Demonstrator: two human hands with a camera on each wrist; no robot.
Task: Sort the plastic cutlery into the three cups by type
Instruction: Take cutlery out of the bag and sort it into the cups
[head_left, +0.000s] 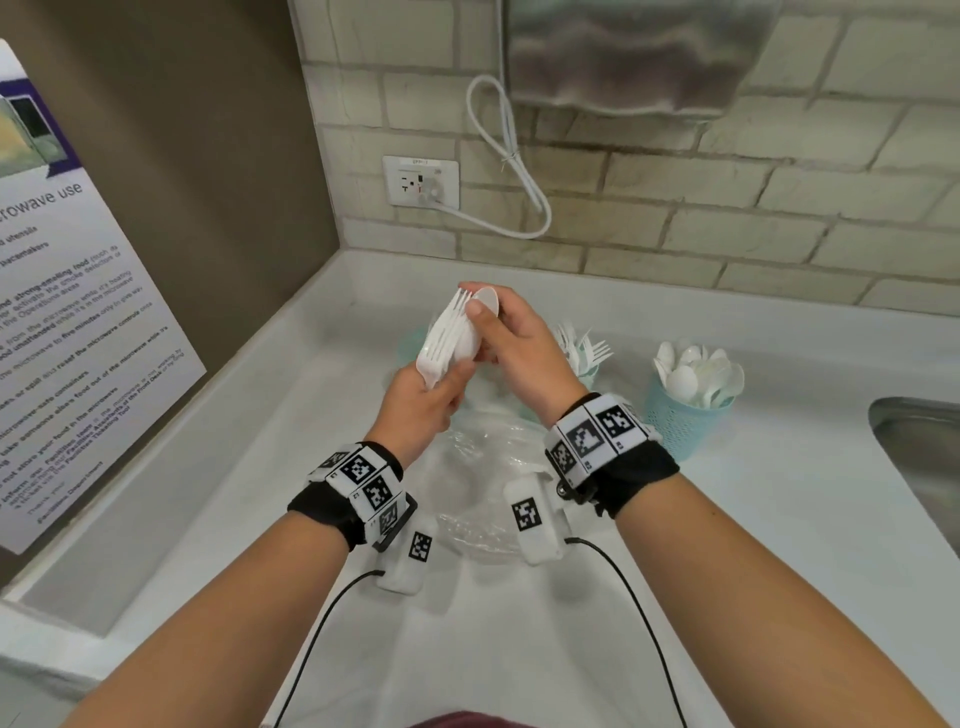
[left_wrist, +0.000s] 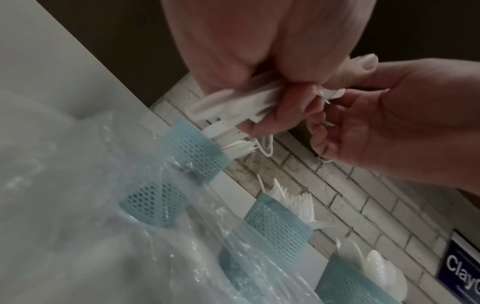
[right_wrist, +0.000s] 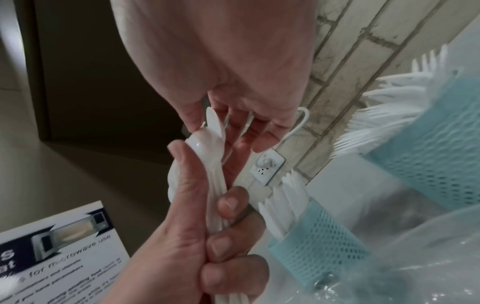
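My left hand grips the handles of a bundle of white plastic forks and spoons, held upright above the counter. My right hand pinches the bowl of one spoon at the top of that bundle. In the right wrist view the left hand wraps the handles and the spoon sits at my right fingertips. Three teal mesh cups stand behind: the left cup is mostly hidden by the hands and holds knives, the middle cup holds forks, the right cup holds spoons.
A crumpled clear plastic bag lies on the white counter under my wrists. A steel sink opens at the right edge. A tiled wall with an outlet and a looped cord stands behind; a microwave poster covers the left wall.
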